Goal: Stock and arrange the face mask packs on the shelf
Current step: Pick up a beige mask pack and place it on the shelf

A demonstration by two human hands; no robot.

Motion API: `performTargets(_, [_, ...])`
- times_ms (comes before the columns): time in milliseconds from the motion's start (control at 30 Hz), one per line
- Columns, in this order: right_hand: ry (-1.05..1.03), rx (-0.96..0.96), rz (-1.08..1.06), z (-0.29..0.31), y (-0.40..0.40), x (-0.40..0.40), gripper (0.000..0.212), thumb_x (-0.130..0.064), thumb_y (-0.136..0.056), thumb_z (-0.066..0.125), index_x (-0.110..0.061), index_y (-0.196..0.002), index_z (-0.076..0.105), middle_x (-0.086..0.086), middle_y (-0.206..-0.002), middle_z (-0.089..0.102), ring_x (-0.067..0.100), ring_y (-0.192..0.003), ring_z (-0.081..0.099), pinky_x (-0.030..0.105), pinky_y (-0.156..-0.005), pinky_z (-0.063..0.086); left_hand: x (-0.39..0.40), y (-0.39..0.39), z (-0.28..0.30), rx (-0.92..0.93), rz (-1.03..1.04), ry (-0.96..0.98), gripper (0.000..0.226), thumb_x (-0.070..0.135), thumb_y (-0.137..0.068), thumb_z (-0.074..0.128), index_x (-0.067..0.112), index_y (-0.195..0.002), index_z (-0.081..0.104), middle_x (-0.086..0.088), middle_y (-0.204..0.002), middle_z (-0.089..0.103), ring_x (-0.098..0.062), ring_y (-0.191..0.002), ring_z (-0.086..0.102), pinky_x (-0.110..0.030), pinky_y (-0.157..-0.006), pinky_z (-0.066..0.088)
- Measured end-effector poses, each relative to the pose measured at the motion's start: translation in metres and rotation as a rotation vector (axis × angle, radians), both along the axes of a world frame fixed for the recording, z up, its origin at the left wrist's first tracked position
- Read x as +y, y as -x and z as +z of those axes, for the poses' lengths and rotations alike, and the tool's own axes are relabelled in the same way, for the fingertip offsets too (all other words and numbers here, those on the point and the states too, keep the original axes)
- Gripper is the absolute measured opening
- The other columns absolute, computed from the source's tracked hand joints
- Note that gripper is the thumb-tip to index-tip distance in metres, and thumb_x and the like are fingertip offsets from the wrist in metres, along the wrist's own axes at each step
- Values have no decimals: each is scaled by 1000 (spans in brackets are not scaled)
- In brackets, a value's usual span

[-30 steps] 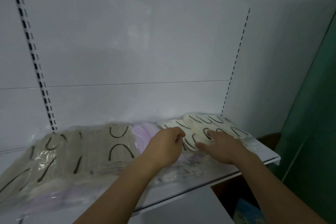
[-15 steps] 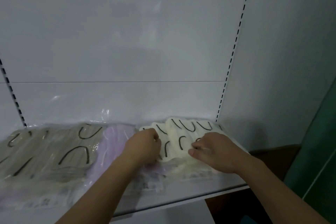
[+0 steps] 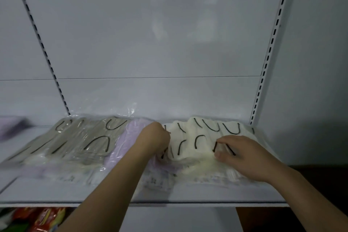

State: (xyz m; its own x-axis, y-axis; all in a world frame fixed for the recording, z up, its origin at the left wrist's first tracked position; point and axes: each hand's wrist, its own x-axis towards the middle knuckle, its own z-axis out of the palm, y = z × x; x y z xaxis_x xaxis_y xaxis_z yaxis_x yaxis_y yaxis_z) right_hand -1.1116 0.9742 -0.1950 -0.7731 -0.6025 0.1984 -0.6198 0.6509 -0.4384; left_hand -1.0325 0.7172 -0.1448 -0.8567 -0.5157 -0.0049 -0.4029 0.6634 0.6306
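A cream mask pack (image 3: 199, 139) with black ear loops lies at the right end of the white shelf (image 3: 188, 197). My left hand (image 3: 153, 137) curls around its left edge. On its right front part my right hand (image 3: 244, 154) presses down, thumb tucked at the pack's front. Left of my left hand a lilac pack (image 3: 131, 133) peeks out, partly covered. Further left lies a beige-grey pack (image 3: 81, 137) in clear wrapping with black loops.
The shelf's back panel has slotted uprights at the left (image 3: 43, 47) and right (image 3: 271, 47). Another lilac item (image 3: 9, 124) sits at the far left. Red snack packets (image 3: 43, 218) show on the level below. A dark surface (image 3: 320, 179) lies right of the shelf.
The view has swung left and dropped, bringing the shelf's front edge and lower level into sight. Both hands stay on the cream pack, which has shifted slightly on the shelf.
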Motion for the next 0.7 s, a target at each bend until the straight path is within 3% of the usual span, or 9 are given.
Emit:
performTargets(67, [10,34,6,-9,3,-2,48,-77,-82,44,-44,-112,61,-27,-103,61,-3,-98,54,26,-84,47,-1,1,2,-60,-23,-59,13,10,-96,49,7,-87,59,-7,-76,62,-17,-61,56,-4,-44,40])
performTargets(100, [22,41,0,-14,5,-3,49,-79,-82,42,-44,-111,62,-28,-101,60,-3,-96,53,23,-80,43,-1,2,3,-47,-39,-142,12,11,-92,52,5,-88,62,-11,-80,66,-26,-70,65,-14,-58,53])
performTargets(167, [41,53,-16,-19,7,-2,51,-81,-83,41,-43,-110,61,-29,-100,56,-3,-94,49,19,-77,37,-6,9,-1,37,-48,-311,20,12,-78,53,0,-87,67,-18,-80,65,-31,-75,65,-34,-69,53])
performTargets(233, [43,37,-24,-21,7,-1,55,-83,-82,39,-43,-114,60,-29,-106,57,-2,-99,49,21,-82,41,-8,11,0,100,-47,-398,16,6,-83,52,1,-86,67,-17,-79,64,-28,-69,63,-37,-68,53])
performTargets(333, [47,-2,-31,-20,5,-1,57,-84,-82,40,-44,-119,59,-30,-115,57,-1,-108,50,28,-94,45,-7,8,2,120,-70,-533,18,-1,-96,48,-3,-94,66,-15,-82,65,-25,-60,64,-30,-60,58])
performTargets(433, [32,-15,-27,-17,3,0,56,-85,-82,39,-45,-116,58,-31,-112,56,-2,-106,50,30,-94,47,-5,7,6,140,-117,-669,11,1,-96,57,-3,-103,64,-16,-84,65,-22,-59,64,-27,-55,59])
performTargets(500, [23,-37,-26,-12,2,0,61,-86,-80,40,-45,-121,58,-31,-117,56,-3,-113,49,32,-99,46,-5,12,3,140,-101,-626,18,4,-93,64,2,-111,60,-16,-86,65,-22,-59,62,-28,-56,58])
performTargets(600, [-38,-36,-26,-4,-5,1,83,-93,-67,41,-45,-134,52,-34,-134,46,-4,-131,34,31,-113,33,-5,22,-5,115,-127,-322,31,12,-87,69,10,-116,59,-7,-89,68,-20,-63,65,-30,-61,57])
performTargets(700, [-105,-12,-11,0,-13,-3,86,-88,-65,52,-45,-139,46,-34,-135,38,-5,-133,27,25,-116,25,-1,26,-3,52,-204,45,25,19,-86,67,21,-111,64,0,-101,69,-21,-95,68,-33,-85,56])
